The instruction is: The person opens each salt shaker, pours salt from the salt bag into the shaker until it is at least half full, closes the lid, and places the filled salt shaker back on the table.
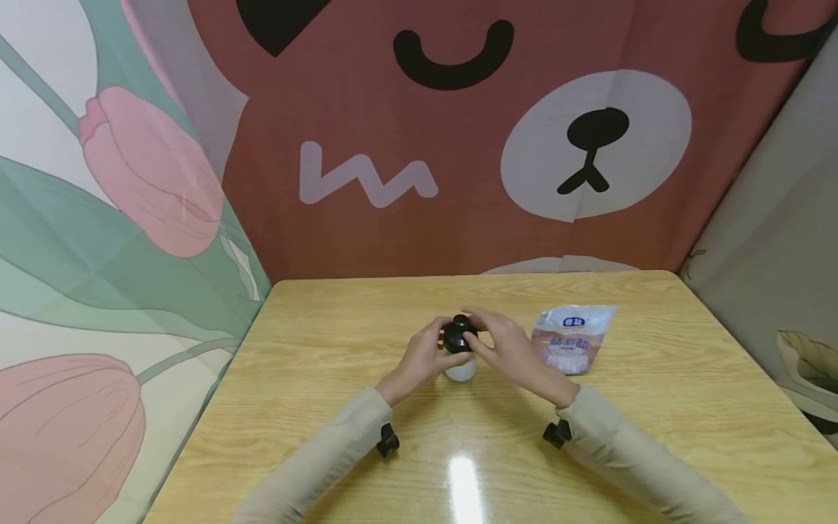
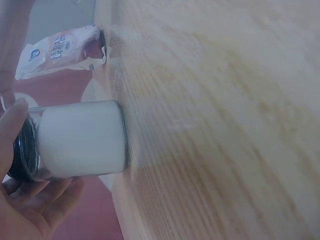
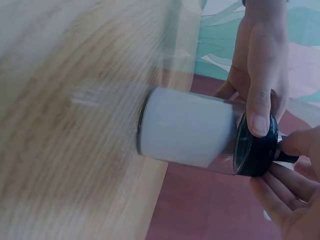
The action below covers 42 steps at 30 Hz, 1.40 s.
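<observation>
A clear glass jar [image 2: 82, 140] mostly full of a white substance stands upright on the table. Its black lid [image 1: 457, 337] has a small knob [image 3: 287, 156] on top and sits at the jar's mouth. My left hand [image 1: 420, 362] grips the lid's side, thumb in front and fingers behind. From the other side my right hand [image 1: 513, 354] holds the lid, with thumb and fingers around the lid's edge and knob. Part of the lid is hidden by the fingers in both wrist views.
Just right of the right hand stands a white and pink printed bag [image 1: 568, 340], near the back of the wooden table [image 1: 314, 407]. A curtain [image 1: 366, 233] with a bear print hangs behind the table's far edge.
</observation>
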Each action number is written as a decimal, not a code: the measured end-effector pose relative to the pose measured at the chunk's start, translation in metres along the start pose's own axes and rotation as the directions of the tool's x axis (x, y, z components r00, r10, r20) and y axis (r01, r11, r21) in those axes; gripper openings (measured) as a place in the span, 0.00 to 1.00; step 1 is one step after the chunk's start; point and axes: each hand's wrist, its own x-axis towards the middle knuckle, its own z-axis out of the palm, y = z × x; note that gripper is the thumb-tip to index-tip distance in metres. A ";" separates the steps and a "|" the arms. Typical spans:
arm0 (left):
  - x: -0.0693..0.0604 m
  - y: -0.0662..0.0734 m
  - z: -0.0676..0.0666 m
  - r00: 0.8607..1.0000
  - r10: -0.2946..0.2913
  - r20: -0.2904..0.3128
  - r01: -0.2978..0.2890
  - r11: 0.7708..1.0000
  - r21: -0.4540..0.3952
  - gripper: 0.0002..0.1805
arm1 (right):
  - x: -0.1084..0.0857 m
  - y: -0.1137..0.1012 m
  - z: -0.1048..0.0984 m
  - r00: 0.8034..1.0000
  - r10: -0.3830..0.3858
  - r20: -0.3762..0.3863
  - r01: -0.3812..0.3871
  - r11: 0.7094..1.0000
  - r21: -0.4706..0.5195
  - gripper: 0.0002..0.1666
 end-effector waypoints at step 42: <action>0.000 -0.005 -0.023 0.995 0.018 0.095 -0.030 0.992 0.125 0.43 | -0.002 0.028 -0.044 0.988 -0.151 -0.018 0.151 0.988 -0.021 0.12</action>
